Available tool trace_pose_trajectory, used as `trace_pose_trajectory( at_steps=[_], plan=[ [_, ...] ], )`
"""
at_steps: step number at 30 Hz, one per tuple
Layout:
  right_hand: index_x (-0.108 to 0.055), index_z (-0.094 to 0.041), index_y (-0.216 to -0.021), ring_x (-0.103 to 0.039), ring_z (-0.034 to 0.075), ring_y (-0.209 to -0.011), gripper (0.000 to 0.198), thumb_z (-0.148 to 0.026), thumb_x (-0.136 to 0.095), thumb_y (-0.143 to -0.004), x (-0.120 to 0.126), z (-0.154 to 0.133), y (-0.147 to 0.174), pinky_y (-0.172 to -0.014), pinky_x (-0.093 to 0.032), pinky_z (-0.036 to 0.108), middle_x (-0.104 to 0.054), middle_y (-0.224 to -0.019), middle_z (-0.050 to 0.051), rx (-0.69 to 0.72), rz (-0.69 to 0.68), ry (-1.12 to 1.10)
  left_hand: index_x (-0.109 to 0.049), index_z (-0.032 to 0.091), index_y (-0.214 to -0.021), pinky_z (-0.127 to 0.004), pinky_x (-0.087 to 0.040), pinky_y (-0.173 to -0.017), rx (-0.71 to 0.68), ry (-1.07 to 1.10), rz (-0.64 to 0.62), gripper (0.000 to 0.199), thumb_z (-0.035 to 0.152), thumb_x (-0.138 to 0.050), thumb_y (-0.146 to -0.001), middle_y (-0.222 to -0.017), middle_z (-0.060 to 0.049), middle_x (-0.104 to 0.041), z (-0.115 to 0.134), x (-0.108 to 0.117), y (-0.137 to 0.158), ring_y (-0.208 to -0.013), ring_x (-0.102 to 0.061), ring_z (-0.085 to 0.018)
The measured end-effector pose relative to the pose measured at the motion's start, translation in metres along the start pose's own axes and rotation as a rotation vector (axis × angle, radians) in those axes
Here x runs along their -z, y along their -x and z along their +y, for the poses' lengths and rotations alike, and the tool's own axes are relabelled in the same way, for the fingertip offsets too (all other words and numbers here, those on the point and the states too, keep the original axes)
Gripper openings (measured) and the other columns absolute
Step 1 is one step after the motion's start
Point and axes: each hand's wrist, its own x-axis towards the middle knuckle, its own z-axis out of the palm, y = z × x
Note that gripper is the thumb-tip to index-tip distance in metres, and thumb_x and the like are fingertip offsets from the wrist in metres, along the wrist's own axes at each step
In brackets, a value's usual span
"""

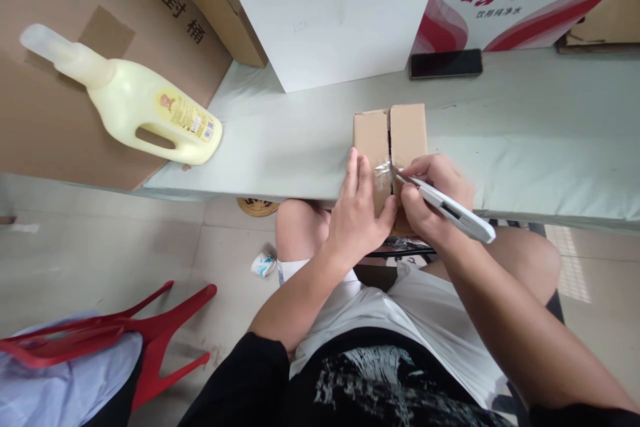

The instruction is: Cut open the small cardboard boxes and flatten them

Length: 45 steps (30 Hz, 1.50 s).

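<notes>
Left hand (356, 217) is resting on a small carton (409, 125), right hand (440, 183) is holding white cutter (454, 209) at the carton's taped seam (389, 140), yellow bottle (120, 97) is sitting at its nine o'clock, red chair (156, 333) at eight.

One left hand (357, 217) and one right hand (440, 190), two in all; one white knife (453, 209); one small cardboard box (408, 130); one yellow bottle (145, 103); one black oblong object (446, 64); one red chair (155, 337); one white-and-blue cup (263, 264); one red-and-white carton (493, 3)
</notes>
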Motion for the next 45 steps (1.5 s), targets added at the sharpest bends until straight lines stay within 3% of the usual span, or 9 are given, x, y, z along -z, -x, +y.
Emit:
trace_pose_trajectory(
  at_steps=[12,20,28,37,45],
  plan=[
    [-0.054,-0.024,-0.081,-0.058,0.018,-0.069,0.005,-0.023,-0.053,-0.076,0.0001,0.0012,0.0026,-0.062,-0.047,0.034,-0.062,-0.079,0.002,-0.004,0.034,-0.114,-0.004,0.018,-0.162,-0.052,-0.048,-0.118,0.016,-0.007,-0.023,0.078,0.049,-0.044,-0.101,-0.174,-0.021,-0.007,0.002,0.0034,0.0007,-0.16,-0.023,-0.034],
    [-0.056,-0.024,-0.08,-0.058,0.018,-0.066,0.005,-0.027,-0.056,-0.076,-0.0004,-0.0005,-0.0009,-0.059,-0.047,0.032,-0.063,-0.074,0.002,-0.042,0.015,-0.051,-0.007,0.019,-0.161,-0.054,-0.048,-0.118,0.007,-0.002,-0.001,0.076,0.05,-0.043,-0.102,-0.173,-0.022,-0.009,0.0009,0.0009,-0.0003,-0.16,-0.025,-0.035],
    [-0.052,-0.024,-0.077,-0.054,0.017,-0.064,0.001,-0.025,-0.052,-0.076,0.003,-0.0012,0.0009,-0.059,-0.045,0.033,-0.06,-0.074,0.002,-0.012,0.0,-0.123,-0.005,0.022,-0.162,-0.054,-0.049,-0.117,0.011,0.013,0.001,0.077,0.052,-0.042,-0.102,-0.174,-0.02,-0.009,0.0008,0.0016,0.0007,-0.16,-0.024,-0.034],
    [-0.056,-0.023,-0.075,-0.055,0.018,-0.066,0.002,-0.023,-0.054,-0.075,0.0015,-0.0022,-0.0024,-0.059,-0.045,0.032,-0.059,-0.071,0.002,-0.001,-0.004,-0.074,-0.007,0.017,-0.161,-0.053,-0.047,-0.119,0.016,-0.008,-0.01,0.077,0.05,-0.043,-0.101,-0.173,-0.022,-0.009,0.002,0.0026,-0.0006,-0.16,-0.023,-0.034],
    [-0.053,-0.025,-0.07,-0.053,0.018,-0.059,0.008,-0.018,-0.052,-0.074,0.004,-0.0008,-0.0009,-0.054,-0.043,0.035,-0.057,-0.065,0.0,0.053,-0.033,-0.146,-0.002,0.023,-0.163,-0.055,-0.05,-0.116,0.008,0.004,0.004,0.079,0.048,-0.046,-0.101,-0.174,-0.02,-0.009,0.001,0.0011,0.0005,-0.16,-0.025,-0.035]
  ],
)
